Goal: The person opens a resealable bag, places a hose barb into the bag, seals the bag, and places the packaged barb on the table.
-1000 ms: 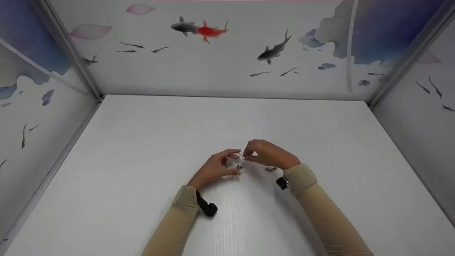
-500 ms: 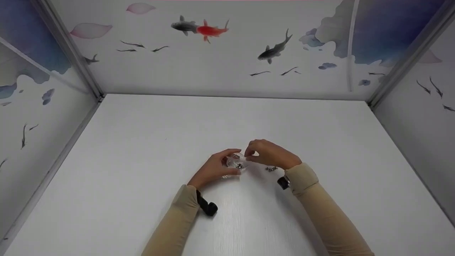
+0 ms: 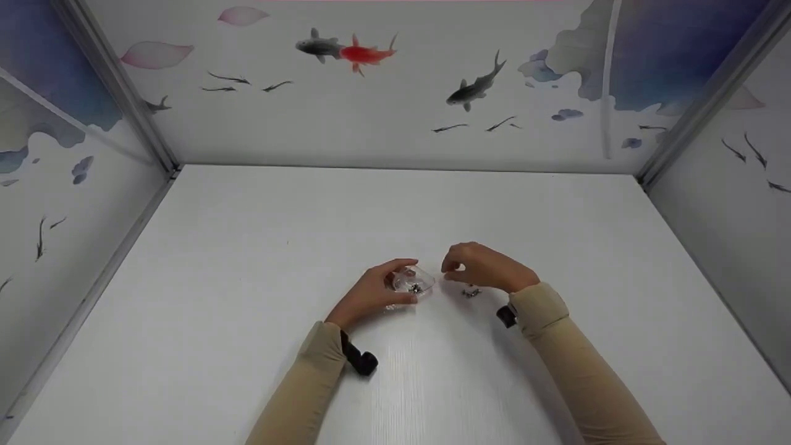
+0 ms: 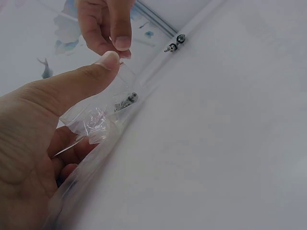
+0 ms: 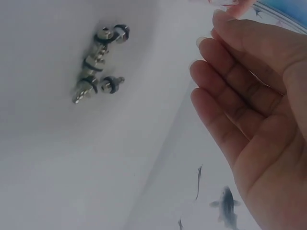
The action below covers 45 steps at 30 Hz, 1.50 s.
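Observation:
My left hand (image 3: 374, 290) grips a small clear plastic bag (image 3: 423, 278), thumb on the near side and fingers on the far side. Inside the bag lie small metal fittings (image 4: 126, 101), seen through the film in the left wrist view. To the right of the bag's mouth hovers my right hand (image 3: 485, 267), its fingers loosely bent and nothing seen between them. Below that hand, a little pile of metal fittings with black rings (image 5: 98, 62) lies on the white table. How many fittings the bag holds is hard to tell.
The white table (image 3: 247, 371) stretches around both hands. Upright panels (image 3: 395, 111) painted with fish close it in at the back and both sides. A black wrist camera (image 3: 366, 363) hangs at the left cuff, another (image 3: 507, 316) at the right.
My right hand has drawn away to the right from the bag's mouth, whose edge now shows clear of the fingers. My left hand and the bag have stayed in place.

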Each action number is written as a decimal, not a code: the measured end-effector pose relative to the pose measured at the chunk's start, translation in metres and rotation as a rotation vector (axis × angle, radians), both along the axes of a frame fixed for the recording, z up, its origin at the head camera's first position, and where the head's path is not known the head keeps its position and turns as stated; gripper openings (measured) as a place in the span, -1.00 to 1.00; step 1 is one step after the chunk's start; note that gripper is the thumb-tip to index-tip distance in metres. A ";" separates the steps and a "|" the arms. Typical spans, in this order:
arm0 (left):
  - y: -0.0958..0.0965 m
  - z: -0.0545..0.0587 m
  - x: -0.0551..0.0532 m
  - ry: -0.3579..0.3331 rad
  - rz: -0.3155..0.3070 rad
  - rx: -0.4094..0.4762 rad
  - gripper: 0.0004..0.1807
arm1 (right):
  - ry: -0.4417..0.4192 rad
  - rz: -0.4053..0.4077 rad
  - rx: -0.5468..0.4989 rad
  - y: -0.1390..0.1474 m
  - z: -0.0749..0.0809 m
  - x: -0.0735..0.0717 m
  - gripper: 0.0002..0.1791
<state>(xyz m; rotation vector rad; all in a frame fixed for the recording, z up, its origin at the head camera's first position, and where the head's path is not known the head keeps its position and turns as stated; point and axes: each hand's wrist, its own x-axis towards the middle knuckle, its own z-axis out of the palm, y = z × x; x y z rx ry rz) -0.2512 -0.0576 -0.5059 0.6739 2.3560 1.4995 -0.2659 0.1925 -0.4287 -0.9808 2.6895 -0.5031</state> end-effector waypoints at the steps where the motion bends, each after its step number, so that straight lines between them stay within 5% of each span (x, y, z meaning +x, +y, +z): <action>1: 0.000 0.000 0.000 0.003 -0.001 -0.001 -0.23 | -0.004 -0.005 0.005 0.001 0.000 0.000 -0.83; 29: -0.001 -0.004 -0.002 0.032 -0.002 -0.018 -0.21 | -0.163 -0.149 0.053 0.038 -0.014 -0.005 -0.89; 45: 0.000 -0.005 -0.002 0.019 -0.001 -0.006 -0.23 | -0.164 -0.163 0.079 0.039 -0.017 -0.003 -0.90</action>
